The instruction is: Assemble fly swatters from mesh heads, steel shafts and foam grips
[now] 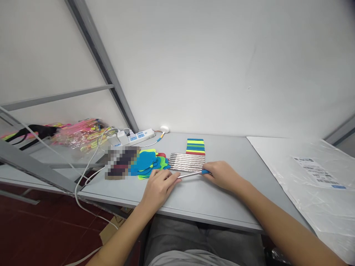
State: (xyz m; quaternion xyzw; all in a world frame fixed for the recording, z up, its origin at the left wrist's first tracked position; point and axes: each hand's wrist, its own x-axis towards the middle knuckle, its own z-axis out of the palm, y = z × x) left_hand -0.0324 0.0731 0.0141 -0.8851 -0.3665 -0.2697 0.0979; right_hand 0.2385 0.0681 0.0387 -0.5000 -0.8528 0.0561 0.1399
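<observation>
A thin metal rod (191,174) with a blue handle (205,171) lies level between my hands, just above the near part of the grey table. My left hand (161,183) is closed on its left end. The blue handle end is gripped by my right hand (220,174), which covers part of it. Right behind the rod, several silver metal rods (187,162) lie side by side. Beyond them sits a row of handle-like coloured strips (195,146) in blue, yellow, green and red. A pile of perforated plastic fly swatter heads (146,162), mostly blue and green, lies behind my left hand.
A power strip (140,136) with plugs and cables stands at the back left. Plastic-wrapped colourful items (83,135) lie farther left beyond a metal frame (95,48). White plastic sheeting with a label (302,192) covers the table's right side. A patch beside the pile is pixelated.
</observation>
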